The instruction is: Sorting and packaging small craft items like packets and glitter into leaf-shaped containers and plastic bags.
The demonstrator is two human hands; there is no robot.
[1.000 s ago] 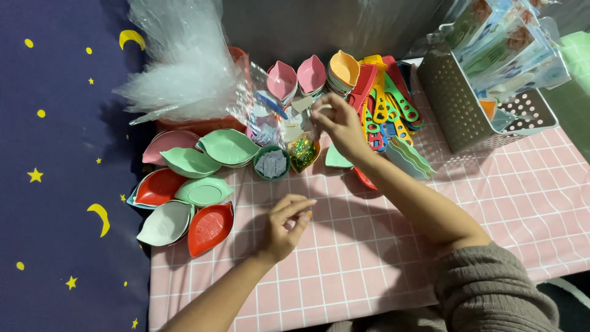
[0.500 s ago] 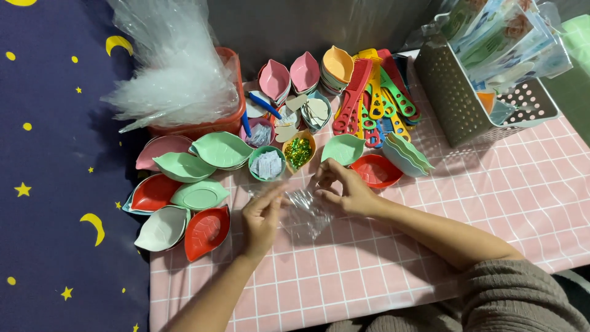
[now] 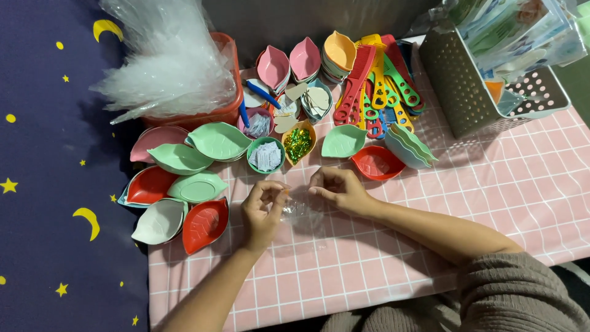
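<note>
- Over the pink checked cloth (image 3: 393, 246), my left hand (image 3: 263, 212) and right hand (image 3: 339, 190) pinch a small clear plastic bag (image 3: 301, 214).
- It looks flimsy, slippery; best gripped at its top edge.

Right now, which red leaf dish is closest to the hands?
The red leaf dish at the pile's bottom edge, just beside the left hand; the other red ones sit farther off.

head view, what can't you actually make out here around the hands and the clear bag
- Head view: the clear plastic bag between the left hand and right hand is see-through and crumpled; whether anything is inside cannot be told.
- Head view: each hand's grip on the bag is hidden by curled fingers.
- Head view: contents of the perforated metal basket are cut off by the top edge.
- Head view: the red container is covered by a heap of clear bags.
</note>
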